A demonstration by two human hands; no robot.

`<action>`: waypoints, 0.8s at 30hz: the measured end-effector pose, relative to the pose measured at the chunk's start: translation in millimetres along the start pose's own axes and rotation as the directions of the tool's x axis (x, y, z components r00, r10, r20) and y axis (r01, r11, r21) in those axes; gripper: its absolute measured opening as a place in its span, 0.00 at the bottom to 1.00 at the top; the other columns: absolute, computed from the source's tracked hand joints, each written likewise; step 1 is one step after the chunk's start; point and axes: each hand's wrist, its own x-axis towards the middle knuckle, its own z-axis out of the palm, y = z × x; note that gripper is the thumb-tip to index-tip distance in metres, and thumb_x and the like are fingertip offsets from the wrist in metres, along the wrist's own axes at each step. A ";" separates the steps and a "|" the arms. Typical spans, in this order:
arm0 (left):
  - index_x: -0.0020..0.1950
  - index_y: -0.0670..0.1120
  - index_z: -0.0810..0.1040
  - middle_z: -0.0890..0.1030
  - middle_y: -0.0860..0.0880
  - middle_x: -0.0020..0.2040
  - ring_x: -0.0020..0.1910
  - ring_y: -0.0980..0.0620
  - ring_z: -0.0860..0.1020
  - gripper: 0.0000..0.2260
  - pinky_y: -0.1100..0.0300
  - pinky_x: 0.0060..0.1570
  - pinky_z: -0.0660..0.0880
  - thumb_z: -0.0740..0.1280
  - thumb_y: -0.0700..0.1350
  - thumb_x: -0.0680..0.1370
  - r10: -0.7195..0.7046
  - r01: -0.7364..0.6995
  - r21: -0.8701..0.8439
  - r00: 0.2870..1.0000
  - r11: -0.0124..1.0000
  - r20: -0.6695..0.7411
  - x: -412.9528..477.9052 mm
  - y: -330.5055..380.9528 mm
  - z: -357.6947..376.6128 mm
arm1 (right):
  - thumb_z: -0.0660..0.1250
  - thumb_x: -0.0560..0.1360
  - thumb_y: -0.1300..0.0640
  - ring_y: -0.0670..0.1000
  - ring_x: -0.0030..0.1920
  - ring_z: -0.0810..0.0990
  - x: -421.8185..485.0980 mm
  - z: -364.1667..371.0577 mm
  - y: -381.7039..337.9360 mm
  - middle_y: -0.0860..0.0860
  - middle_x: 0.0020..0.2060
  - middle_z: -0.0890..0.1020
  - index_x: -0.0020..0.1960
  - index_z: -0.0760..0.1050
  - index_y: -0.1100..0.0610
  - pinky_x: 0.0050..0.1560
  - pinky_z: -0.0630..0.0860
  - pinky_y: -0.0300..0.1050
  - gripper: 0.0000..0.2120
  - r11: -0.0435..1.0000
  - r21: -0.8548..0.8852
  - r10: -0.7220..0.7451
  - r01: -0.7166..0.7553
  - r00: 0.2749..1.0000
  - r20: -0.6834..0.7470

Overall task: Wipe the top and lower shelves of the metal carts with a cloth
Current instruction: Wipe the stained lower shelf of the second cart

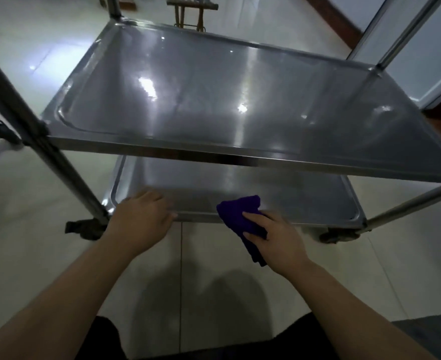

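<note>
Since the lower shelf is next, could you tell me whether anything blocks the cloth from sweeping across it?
Nothing lies on the lower shelf. The right hand holds the purple cloth at its near edge. The upper shelf overhangs most of it, and the left hand rests on the near-left rim.

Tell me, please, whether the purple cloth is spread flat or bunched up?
Bunched up. The purple cloth sits crumpled in the right hand, its front on the lower shelf edge and its tail hanging below the hand.
</note>
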 end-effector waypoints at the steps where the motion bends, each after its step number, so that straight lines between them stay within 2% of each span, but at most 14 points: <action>1: 0.48 0.45 0.80 0.80 0.46 0.46 0.44 0.45 0.78 0.09 0.53 0.41 0.75 0.64 0.49 0.76 -0.018 0.018 -0.017 1.000 1.000 0.007 -3.0 -10.3 4.2 | 0.64 0.76 0.46 0.51 0.62 0.71 6.7 10.4 -3.7 0.44 0.67 0.70 0.68 0.69 0.40 0.59 0.71 0.47 0.20 1.000 0.000 0.011 -0.011 1.000 0.028; 5: 0.53 0.48 0.80 0.80 0.48 0.48 0.47 0.47 0.77 0.10 0.53 0.43 0.76 0.63 0.50 0.77 -0.098 0.098 -0.009 0.995 0.995 -0.002 -8.7 -49.6 23.2 | 0.63 0.77 0.45 0.51 0.63 0.70 38.7 53.7 -17.5 0.43 0.67 0.69 0.69 0.68 0.40 0.60 0.71 0.49 0.21 1.000 0.021 0.019 -0.021 0.994 0.110; 8: 0.54 0.46 0.80 0.80 0.48 0.50 0.48 0.46 0.77 0.12 0.52 0.45 0.76 0.63 0.51 0.77 -0.144 0.143 0.026 0.990 0.989 0.006 -13.8 -79.3 40.2 | 0.64 0.77 0.46 0.49 0.62 0.71 63.3 89.1 -30.0 0.45 0.66 0.71 0.69 0.68 0.42 0.61 0.70 0.46 0.21 0.999 0.026 -0.026 0.023 0.993 0.117; 11: 0.49 0.44 0.80 0.79 0.46 0.45 0.45 0.42 0.78 0.09 0.54 0.38 0.74 0.66 0.49 0.75 -0.254 0.250 -0.063 0.964 0.966 -0.080 -28.2 -101.4 48.6 | 0.64 0.77 0.48 0.51 0.63 0.71 86.7 116.4 -47.8 0.47 0.67 0.70 0.69 0.69 0.44 0.63 0.69 0.46 0.20 0.998 0.010 -0.068 0.067 0.988 0.137; 13: 0.48 0.45 0.76 0.77 0.45 0.45 0.44 0.41 0.78 0.08 0.53 0.37 0.74 0.67 0.49 0.74 -0.394 0.374 -0.158 0.910 0.914 -0.127 -40.1 -112.8 50.2 | 0.63 0.78 0.48 0.52 0.62 0.71 97.8 128.6 -63.7 0.48 0.66 0.71 0.69 0.68 0.45 0.62 0.70 0.49 0.20 0.997 0.031 -0.079 0.075 0.985 0.154; 16: 0.59 0.44 0.69 0.73 0.43 0.57 0.49 0.40 0.77 0.18 0.46 0.45 0.76 0.68 0.50 0.74 -0.579 0.511 -0.319 0.797 0.798 -0.172 -45.2 -133.1 56.1 | 0.63 0.78 0.48 0.53 0.60 0.72 116.3 145.2 -85.7 0.49 0.65 0.71 0.70 0.68 0.46 0.61 0.71 0.51 0.21 0.994 0.007 -0.111 0.111 0.987 0.119; 18: 0.70 0.43 0.60 0.68 0.41 0.63 0.55 0.41 0.75 0.29 0.48 0.49 0.74 0.69 0.49 0.74 -0.621 0.513 -0.393 0.750 0.763 -0.227 -38.0 -143.9 62.1 | 0.62 0.78 0.48 0.55 0.61 0.71 131.4 158.9 -98.5 0.50 0.66 0.71 0.71 0.67 0.45 0.62 0.70 0.53 0.21 0.991 -0.023 -0.131 0.133 0.987 0.091; 20: 0.74 0.45 0.53 0.67 0.41 0.66 0.58 0.42 0.74 0.36 0.52 0.49 0.72 0.69 0.49 0.74 -0.598 0.450 -0.437 0.743 0.779 -0.301 -25.2 -150.2 70.3 | 0.60 0.79 0.48 0.56 0.61 0.71 147.5 175.6 -111.0 0.51 0.66 0.70 0.71 0.65 0.45 0.62 0.70 0.53 0.21 0.988 -0.048 -0.147 0.149 0.988 0.043; 22: 0.74 0.53 0.49 0.69 0.44 0.67 0.59 0.44 0.75 0.36 0.53 0.49 0.73 0.68 0.49 0.74 -0.644 0.419 -0.564 0.712 0.711 -0.282 -11.3 -155.0 78.7 | 0.58 0.79 0.47 0.56 0.61 0.70 161.1 196.8 -124.9 0.50 0.67 0.69 0.72 0.63 0.44 0.61 0.71 0.52 0.22 0.986 -0.072 -0.152 0.151 0.988 -0.007; 24: 0.72 0.60 0.48 0.71 0.46 0.66 0.55 0.47 0.77 0.33 0.52 0.48 0.75 0.66 0.48 0.76 -0.687 0.394 -0.658 0.677 0.641 -0.263 -2.2 -160.4 88.6 | 0.57 0.80 0.46 0.56 0.62 0.68 166.4 222.0 -140.3 0.50 0.68 0.67 0.74 0.59 0.42 0.62 0.69 0.53 0.23 0.983 -0.074 -0.169 0.169 0.986 0.014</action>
